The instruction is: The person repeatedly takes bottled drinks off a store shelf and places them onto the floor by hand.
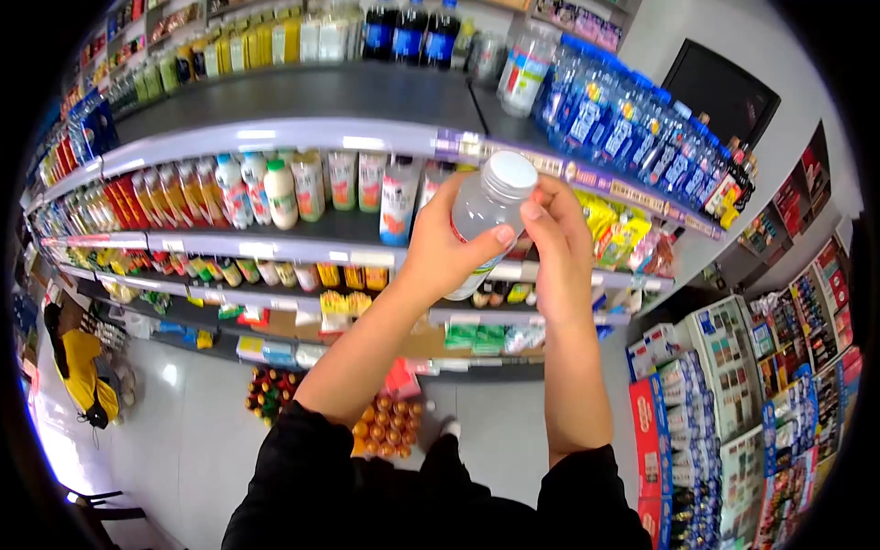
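Observation:
A clear bottle with a white cap (510, 174) is held up in front of the shelves, tilted, its cap end toward me. My left hand (446, 240) is wrapped round the body of the bottle, with the thumb lying across its front. My right hand (559, 240) is at the bottle's right side near the neck, fingers bent beside the cap; some of its fingertips are hidden behind the bottle. Just behind the hands runs the curved edge of the upper shelf (367, 137). A bottle with an orange and white label (398, 202) stands on the shelf below, left of my left hand.
Blue-labelled water bottles (610, 115) stand at the upper right, with dark bottles (408, 35) further left. Stacked goods (689, 440) fill the lower right. Groups of bottles (390, 426) stand on the floor by my feet. A person in yellow (82, 371) is at the far left.

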Demonstrator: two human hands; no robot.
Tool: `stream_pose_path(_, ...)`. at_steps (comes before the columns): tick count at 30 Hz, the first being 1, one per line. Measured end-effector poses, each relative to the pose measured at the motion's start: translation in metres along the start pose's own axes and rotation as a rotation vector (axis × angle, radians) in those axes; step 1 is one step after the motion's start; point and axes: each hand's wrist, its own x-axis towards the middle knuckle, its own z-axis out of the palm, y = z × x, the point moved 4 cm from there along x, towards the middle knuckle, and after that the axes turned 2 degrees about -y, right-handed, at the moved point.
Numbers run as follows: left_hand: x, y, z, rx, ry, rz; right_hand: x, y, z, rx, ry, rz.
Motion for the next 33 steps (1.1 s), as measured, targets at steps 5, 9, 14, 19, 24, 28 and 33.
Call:
stream_pose_path(5, -0.071, -0.042, 0.003, -0.191, 0.005, -0.118, -0.039, 0.017, -0.001, -0.478, -0.212, -0.068)
stream_pose_path(9, -0.128, -0.083, 0.004, 0.057, -0.055, -0.045, -0.079, 0.049, 0.002, -0.453, -0.311, 0.035)
stream_pose_path(14, -0.212, -0.132, 0.023, 0.063, 0.009, -0.314, -0.137, 0.112, -0.006, -0.364, -0.426, 0.292)
stream_pose_path(19, -0.290, -0.173, 0.053, 0.169, 0.129, -0.512, -0.197, 0.172, -0.021, -0.402, -0.524, 0.315)
stream_pose_path(24, -0.359, -0.215, 0.071, 0.288, 0.066, -0.699, -0.267, 0.240, -0.036, -0.417, -0.627, 0.421)
stream_pose_path(28, -0.422, -0.261, 0.078, 0.458, 0.041, -0.779, -0.330, 0.301, -0.041, -0.393, -0.652, 0.398)
stream_pose_path(33, -0.504, -0.318, 0.085, 0.469, 0.064, -0.995, -0.398, 0.381, -0.042, -0.392, -0.708, 0.475)
